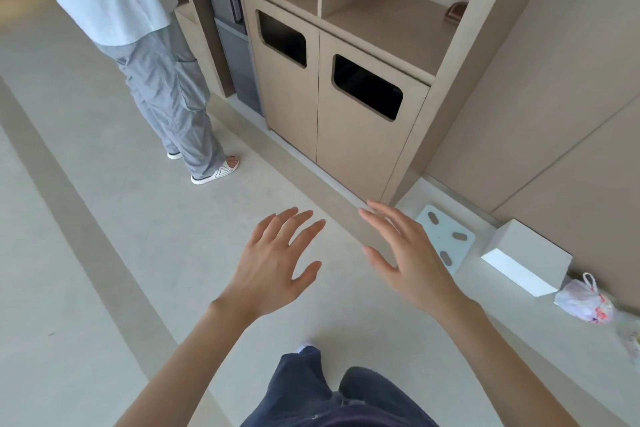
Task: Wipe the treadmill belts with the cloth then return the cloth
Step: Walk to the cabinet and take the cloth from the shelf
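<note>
Dark trousers [311,392] fill the bottom centre of the frame, and just above them both hands are stretched out over the pale floor [104,253]. Left hand [273,270] and right hand [408,260] are spread wide with straight fingers and hold nothing. Neither cloth nor treadmill is in view, so where the cloth is cannot be told. Centre right stands a wooden cabinet [346,132] with two dark openings; a white scale [446,239], a white box [526,260] and a plastic bag [581,302] lie along the wall at lower right. Another person [166,80] stands at upper left. With empty hands, the cloth is either not yet fetched or already returned; nothing here settles which
</note>
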The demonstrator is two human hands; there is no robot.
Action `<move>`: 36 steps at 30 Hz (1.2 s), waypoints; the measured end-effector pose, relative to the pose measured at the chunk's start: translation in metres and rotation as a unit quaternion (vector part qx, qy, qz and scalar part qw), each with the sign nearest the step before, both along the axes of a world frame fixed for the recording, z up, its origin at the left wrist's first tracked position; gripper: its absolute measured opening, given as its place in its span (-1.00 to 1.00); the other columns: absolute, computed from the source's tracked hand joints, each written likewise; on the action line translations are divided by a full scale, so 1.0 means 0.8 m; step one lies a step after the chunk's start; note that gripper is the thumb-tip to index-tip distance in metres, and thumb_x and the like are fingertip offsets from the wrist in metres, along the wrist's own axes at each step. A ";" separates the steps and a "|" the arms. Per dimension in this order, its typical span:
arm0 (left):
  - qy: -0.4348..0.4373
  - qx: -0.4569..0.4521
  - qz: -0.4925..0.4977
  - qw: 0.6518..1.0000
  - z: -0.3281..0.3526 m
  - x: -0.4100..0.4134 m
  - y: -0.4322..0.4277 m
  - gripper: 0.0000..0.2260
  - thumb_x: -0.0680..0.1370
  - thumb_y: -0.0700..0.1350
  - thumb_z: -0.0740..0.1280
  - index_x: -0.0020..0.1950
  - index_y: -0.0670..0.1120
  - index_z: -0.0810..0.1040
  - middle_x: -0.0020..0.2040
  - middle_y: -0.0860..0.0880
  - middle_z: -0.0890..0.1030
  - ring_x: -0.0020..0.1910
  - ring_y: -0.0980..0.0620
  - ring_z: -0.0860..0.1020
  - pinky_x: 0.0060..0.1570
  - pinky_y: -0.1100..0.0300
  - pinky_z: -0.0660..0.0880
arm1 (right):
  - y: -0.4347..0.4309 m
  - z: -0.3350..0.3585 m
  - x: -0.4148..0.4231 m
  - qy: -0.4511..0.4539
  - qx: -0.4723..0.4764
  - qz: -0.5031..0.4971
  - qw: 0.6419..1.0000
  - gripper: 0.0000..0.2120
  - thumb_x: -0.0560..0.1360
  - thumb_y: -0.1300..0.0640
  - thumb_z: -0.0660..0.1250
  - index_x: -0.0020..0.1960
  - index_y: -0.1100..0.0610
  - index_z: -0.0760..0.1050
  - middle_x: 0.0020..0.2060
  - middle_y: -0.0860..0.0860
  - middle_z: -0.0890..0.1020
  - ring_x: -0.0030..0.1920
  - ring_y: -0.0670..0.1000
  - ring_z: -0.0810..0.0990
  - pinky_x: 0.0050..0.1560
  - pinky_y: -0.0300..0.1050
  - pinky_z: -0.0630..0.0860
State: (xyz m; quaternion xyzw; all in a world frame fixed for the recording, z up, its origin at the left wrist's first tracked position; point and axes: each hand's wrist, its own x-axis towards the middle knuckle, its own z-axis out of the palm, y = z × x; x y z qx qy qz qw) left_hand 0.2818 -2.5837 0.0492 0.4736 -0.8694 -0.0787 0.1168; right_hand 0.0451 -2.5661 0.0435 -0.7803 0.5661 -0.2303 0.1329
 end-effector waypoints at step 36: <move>-0.006 -0.036 -0.134 0.990 -0.020 -0.142 -0.553 -0.51 0.51 0.08 0.30 0.41 -0.03 0.39 0.36 -0.09 0.45 0.37 -0.15 0.38 0.32 -0.11 0.33 | -0.477 -0.008 -0.122 0.065 0.057 -0.087 0.992 -0.53 0.52 0.05 0.32 0.40 0.13 0.37 0.39 0.06 0.38 0.36 0.08 0.38 0.32 0.11 0.35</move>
